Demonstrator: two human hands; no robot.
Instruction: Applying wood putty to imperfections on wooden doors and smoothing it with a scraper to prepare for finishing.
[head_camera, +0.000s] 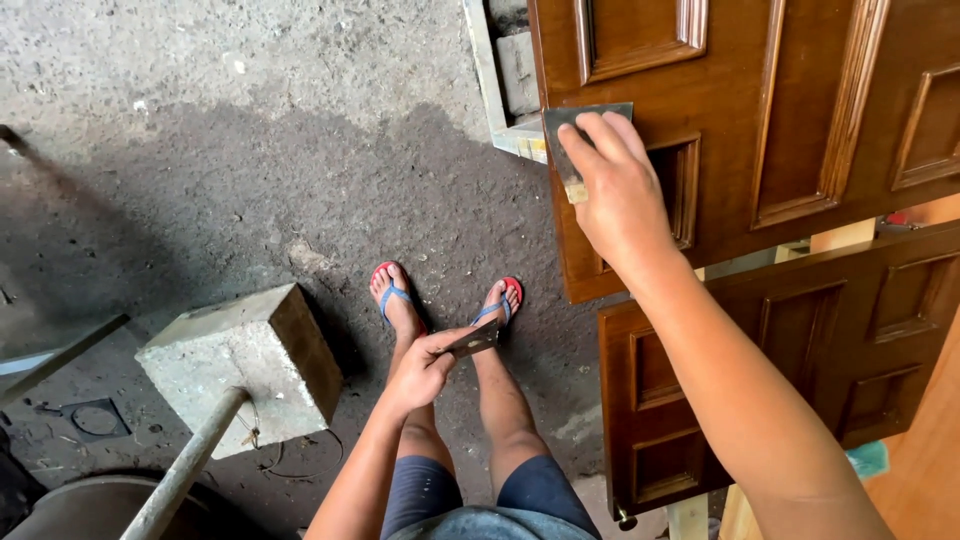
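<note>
Right hand (620, 190): fingers pressed together, flattening a grey sheet (575, 135) against the upper wooden door (790, 110), at its left edge. Left hand (420, 370), below that door: fingers pinching a flat metal blade (478, 338).

A single camera, worn on the person's head, looks steeply down along the body. The person's own legs and sandalled feet (445, 300) sit at the centre bottom, near the lens, on the grey concrete floor (250, 150). Both forearms reach into view from the near edge. The brown panelled door (790, 110) fills the right side, close to the camera, and a concrete block (245, 365) lies near left. There is no second view to share anything with.
</note>
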